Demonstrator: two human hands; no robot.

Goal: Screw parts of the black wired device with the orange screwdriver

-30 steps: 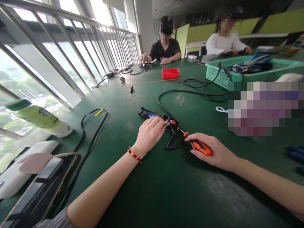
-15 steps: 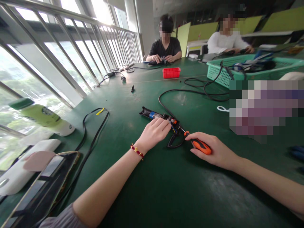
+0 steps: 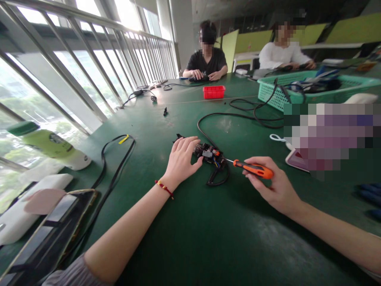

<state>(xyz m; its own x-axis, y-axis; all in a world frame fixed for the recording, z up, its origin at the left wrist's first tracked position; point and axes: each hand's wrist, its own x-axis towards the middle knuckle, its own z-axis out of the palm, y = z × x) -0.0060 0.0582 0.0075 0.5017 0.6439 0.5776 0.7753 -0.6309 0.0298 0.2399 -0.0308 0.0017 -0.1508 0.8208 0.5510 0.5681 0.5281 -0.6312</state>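
An opened black device with a cord, coloured wires and a trigger-like loop, perhaps a hand-held power tool, lies on the green table. My left hand lies over its left part, fingers curled across the housing and thumb along the near side, so that part is hidden. In my right hand is a screwdriver with an orange and black handle, gripped between fingers and thumb. Its thin shaft points left, the tip at the right end of the device; whether it touches a screw I cannot tell.
A black cable runs from the device toward a green basket of tools. Beyond stands a red box. At left are a bottle, a flat strap and a phone-like slab. Two people sit across the table.
My left hand has shifted left along the device, uncovering its middle with a grey part and wires. My right hand has drawn slightly right with the screwdriver, whose handle now lies flatter.
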